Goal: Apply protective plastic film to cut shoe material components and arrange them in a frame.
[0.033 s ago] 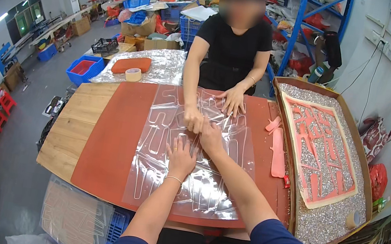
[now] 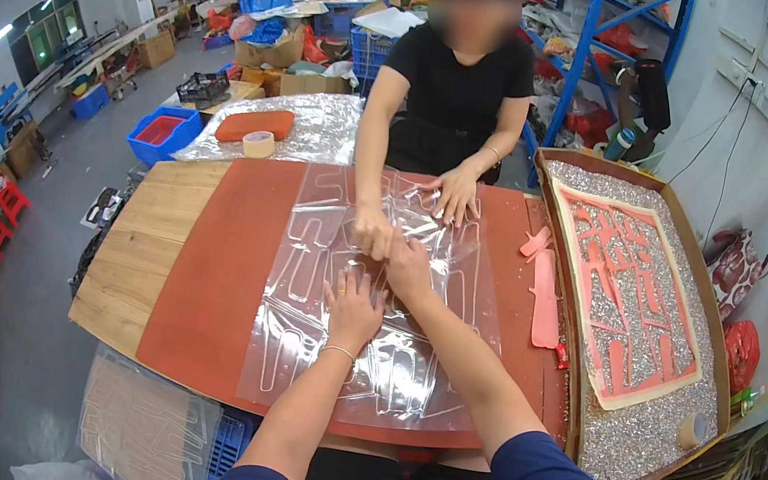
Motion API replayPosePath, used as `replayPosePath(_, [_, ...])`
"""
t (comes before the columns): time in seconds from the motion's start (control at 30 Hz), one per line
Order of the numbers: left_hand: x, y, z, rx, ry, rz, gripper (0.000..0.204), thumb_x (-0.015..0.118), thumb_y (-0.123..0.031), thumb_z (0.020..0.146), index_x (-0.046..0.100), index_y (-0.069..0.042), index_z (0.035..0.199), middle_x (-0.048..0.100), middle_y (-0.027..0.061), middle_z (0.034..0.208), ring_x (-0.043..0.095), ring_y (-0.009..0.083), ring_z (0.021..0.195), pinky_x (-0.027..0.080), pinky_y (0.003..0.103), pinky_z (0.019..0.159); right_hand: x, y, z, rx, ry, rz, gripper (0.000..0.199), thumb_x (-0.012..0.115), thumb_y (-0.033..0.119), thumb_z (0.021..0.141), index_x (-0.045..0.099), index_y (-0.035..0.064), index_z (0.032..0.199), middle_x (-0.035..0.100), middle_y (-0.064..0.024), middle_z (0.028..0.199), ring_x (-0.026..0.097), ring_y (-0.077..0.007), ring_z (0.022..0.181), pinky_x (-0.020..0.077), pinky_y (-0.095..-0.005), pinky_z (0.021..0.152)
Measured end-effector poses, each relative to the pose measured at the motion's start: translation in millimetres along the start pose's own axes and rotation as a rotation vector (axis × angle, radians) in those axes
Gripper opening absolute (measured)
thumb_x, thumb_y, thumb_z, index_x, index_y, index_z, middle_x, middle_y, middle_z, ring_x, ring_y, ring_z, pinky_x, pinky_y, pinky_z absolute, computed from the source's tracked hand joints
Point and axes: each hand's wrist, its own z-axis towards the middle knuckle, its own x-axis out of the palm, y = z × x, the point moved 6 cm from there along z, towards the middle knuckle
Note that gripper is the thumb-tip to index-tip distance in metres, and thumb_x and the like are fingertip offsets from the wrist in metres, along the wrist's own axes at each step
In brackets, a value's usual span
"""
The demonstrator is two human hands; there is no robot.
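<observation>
A clear plastic sheet (image 2: 293,316) with raised outlined shapes lies over a red-brown mat (image 2: 204,283) on the table. My left hand (image 2: 355,308) rests flat on the sheet near its middle, fingers spread. Just beyond it and to the right, my right hand (image 2: 409,272) is curled closed against the sheet; whatever its fingers grip, if anything, is hidden. It touches or nearly touches the closed hand (image 2: 372,232) of a person in black standing across the table. That person's other hand (image 2: 457,196) presses the sheet's far edge with fingers spread.
At the right, a tray (image 2: 635,456) of glittery grains holds a pale-bordered frame (image 2: 623,403) with pink cut-outs. Pink strips (image 2: 546,299) lie beside the tray. A tape roll (image 2: 258,144) and an orange-red piece (image 2: 255,125) sit at the far left, near a blue crate (image 2: 164,136).
Hardly anything differs. The view has shifted very slightly; both my hands and the other person's hands keep their places on the sheet.
</observation>
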Motion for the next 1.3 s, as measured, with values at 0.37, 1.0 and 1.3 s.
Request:
replayPosePath(0.37, [3,0,0,0.002,0.082,0.118,0.059,0.049,-0.038,0.094,0.038,-0.005,0.142,0.033,0.0220,0.149,0.027,0.0374,0.140,0.014,0.060,0.113,-11,34,22,-0.053,0.008,-0.020,0.064,0.057,0.004,0.075,0.039,-0.0162,0.133,0.063,-0.0163,0.087,0.055,-0.0294,0.082,0.0441,-0.0368,0.074])
replayPosePath(1.0, [1,1,-2,0.000,0.138,0.059,0.064,0.038,-0.047,0.096,0.037,-0.008,0.147,0.025,0.0198,0.155,0.013,0.0420,0.145,0.000,0.058,0.115,-22,-19,53,0.128,-0.163,-0.115,0.049,0.061,0.004,0.073,0.059,-0.0037,0.122,0.064,-0.0167,0.074,0.057,-0.0312,0.068,0.0462,-0.0407,0.065])
replayPosePath(1.3, [2,0,-1,0.010,0.177,0.083,0.063,0.039,-0.046,0.096,0.039,-0.005,0.145,0.028,0.0231,0.153,0.013,0.0443,0.144,0.003,0.059,0.114,-29,-3,37,0.014,-0.187,-0.148,0.026,0.069,0.015,0.076,0.072,0.0111,0.102,0.070,-0.0128,0.101,0.058,-0.0263,0.090,0.0438,-0.0410,0.080])
